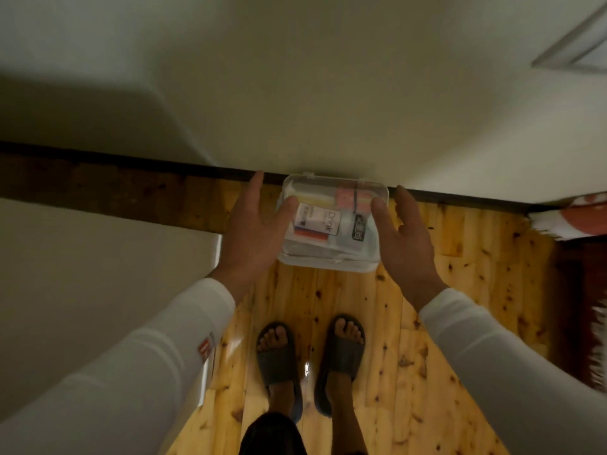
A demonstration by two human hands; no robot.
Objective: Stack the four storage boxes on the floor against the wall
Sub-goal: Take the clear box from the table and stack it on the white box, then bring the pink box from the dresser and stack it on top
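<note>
We see one clear storage box (331,224) against the wall (328,93) on the floor (361,323), our left hand (253,231) and right hand (407,238) open beside it, gripping nothing; we judge more stacking remains.

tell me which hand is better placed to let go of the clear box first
Neither clearly: the left hand and right hand flank the clear box evenly, thumbs on its lid.

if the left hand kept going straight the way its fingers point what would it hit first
Probably the dark baseboard at the foot of the wall; the left hand points at it beside the clear storage box. Depth is uncertain.
</note>
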